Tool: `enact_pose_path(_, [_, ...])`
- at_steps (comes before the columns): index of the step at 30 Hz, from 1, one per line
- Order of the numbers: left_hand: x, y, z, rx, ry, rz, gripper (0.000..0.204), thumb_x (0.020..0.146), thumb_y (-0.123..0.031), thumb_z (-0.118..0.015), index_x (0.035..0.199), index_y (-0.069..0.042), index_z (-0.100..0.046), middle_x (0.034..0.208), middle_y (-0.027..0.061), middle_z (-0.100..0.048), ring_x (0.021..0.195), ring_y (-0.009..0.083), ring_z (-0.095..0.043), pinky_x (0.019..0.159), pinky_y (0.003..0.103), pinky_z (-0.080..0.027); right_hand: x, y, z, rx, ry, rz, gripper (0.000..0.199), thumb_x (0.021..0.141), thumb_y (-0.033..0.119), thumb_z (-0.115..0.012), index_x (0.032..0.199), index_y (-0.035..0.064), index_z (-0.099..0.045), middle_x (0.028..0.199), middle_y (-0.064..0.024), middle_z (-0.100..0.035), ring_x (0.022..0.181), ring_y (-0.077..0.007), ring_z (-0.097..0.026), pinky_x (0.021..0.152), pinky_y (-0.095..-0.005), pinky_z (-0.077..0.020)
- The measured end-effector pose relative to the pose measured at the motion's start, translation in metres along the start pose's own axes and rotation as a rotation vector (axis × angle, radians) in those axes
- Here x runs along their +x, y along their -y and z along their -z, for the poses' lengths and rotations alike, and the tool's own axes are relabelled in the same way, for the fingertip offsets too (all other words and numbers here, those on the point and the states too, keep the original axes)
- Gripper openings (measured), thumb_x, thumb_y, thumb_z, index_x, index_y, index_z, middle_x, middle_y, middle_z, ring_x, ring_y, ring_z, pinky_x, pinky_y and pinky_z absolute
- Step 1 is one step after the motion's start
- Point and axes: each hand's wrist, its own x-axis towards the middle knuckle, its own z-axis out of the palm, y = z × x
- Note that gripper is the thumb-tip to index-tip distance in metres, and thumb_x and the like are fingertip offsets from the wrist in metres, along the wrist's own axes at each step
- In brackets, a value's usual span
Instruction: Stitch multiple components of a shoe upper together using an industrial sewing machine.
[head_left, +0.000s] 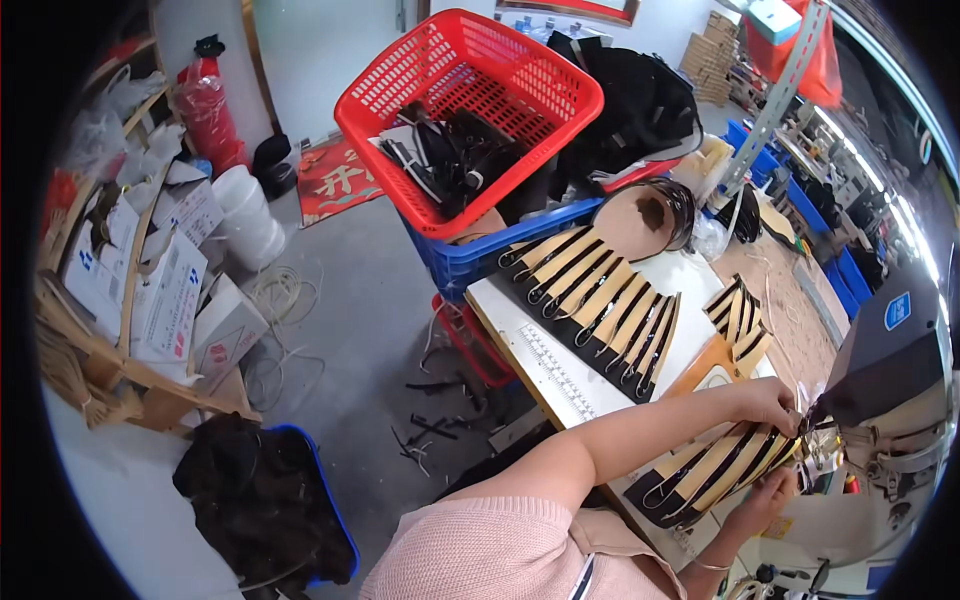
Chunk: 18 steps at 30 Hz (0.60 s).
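A tan panel crossed by glossy black strips [712, 470] lies under a dark sewing machine head [885, 350]. Its black edge carries cord-like loops. My left hand [768, 403] is closed with fingertips pinching the panel's upper edge close to the needle area. On the near side, my right hand [765, 497] is curled round the panel's lower edge, its fingers partly hidden. The needle itself cannot be made out. A similar larger striped panel [600, 300] rests flat on the white table [500, 300], and a small striped piece [738, 318] lies beyond my left hand.
A printed ruler strip [555, 370] runs along the table's left side. A red basket [470, 120] of black pieces sits on a blue crate [440, 262] at the far left. Cartons [165, 290] line the wall. Dark cloth [250, 500] fills a blue-rimmed bin. Black scraps [430, 430] litter the floor.
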Motion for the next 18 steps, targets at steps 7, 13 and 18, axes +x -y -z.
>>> enact_pose_path(7, [-0.003, 0.004, 0.002, 0.105, -0.195, -0.073, 0.044, 0.063, -0.028, -0.072, 0.096, -0.003, -0.056, 0.09, 0.0075, -0.059, 0.082, 0.0145, -0.056, 0.072, 0.027, -0.046, -0.007, 0.018, -0.003, 0.073, 0.37, -0.266, 0.018, 0.086, 0.017, -0.052, 0.079, 0.0008, -0.058, 0.056, 0.0033, -0.044, 0.052, -0.007, -0.043, 0.047, -0.0204, -0.0354])
enact_pose_path(13, [-0.023, -0.02, -0.008, 0.915, -0.257, -0.849, 0.023, 0.066, -0.012, -0.07, 0.088, -0.011, -0.064, 0.093, 0.0026, -0.059, 0.095, 0.025, -0.051, 0.081, 0.037, -0.036, -0.017, 0.048, 0.001, 0.532, 0.478, -0.454, 0.019, 0.09, 0.018, -0.048, 0.088, 0.0016, -0.058, 0.064, 0.0022, -0.054, 0.044, -0.0027, -0.045, 0.038, -0.017, -0.0336])
enact_pose_path(18, [-0.029, -0.028, -0.015, 0.976, -0.176, -0.795, 0.023, 0.067, -0.013, -0.068, 0.089, -0.013, -0.065, 0.095, 0.002, -0.06, 0.1, 0.0256, -0.05, 0.085, 0.039, -0.033, -0.026, 0.062, -0.004, 0.846, 0.417, -0.518, 0.021, 0.09, 0.019, -0.048, 0.098, 0.0011, -0.056, 0.079, 0.0022, -0.058, 0.06, -0.0017, -0.052, 0.047, -0.0143, -0.0386])
